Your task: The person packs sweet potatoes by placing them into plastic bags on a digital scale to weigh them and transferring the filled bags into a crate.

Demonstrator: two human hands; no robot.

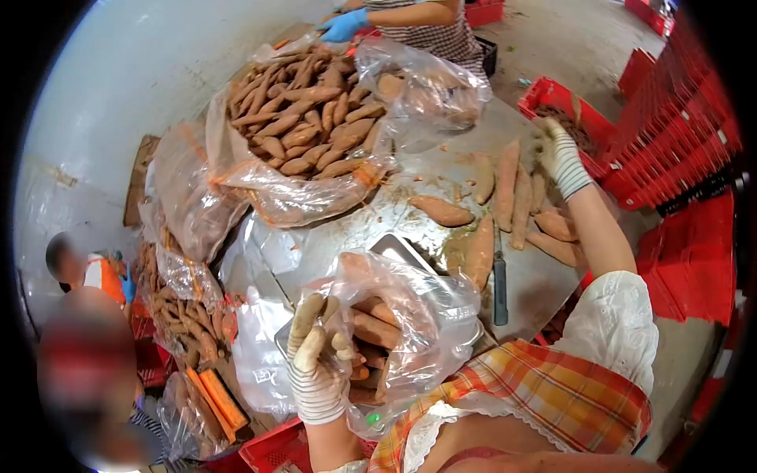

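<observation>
My left hand point(317, 359), in a striped work glove with soiled fingers, is at the left rim of a clear plastic bag point(441, 303). Its fingers are bent around the film. Inside that bag lie several sweet potatoes point(374, 327). A scale point(402, 251) shows partly beneath it. My right hand point(561, 158), gloved alike, reaches out over the table's right edge beside a red crate point(587, 126); its fingertips are blurred. Loose sweet potatoes point(505, 185) lie on the metal table near it. A dark-handled knife point(500, 288) rests among them.
A large open bag heaped with sweet potatoes point(307, 118) takes up the back of the table, another filled bag point(426, 83) beside it. Stacked red crates point(670, 126) stand at right. Across the table is a co-worker's blue-gloved hand point(344, 26); other people are at left.
</observation>
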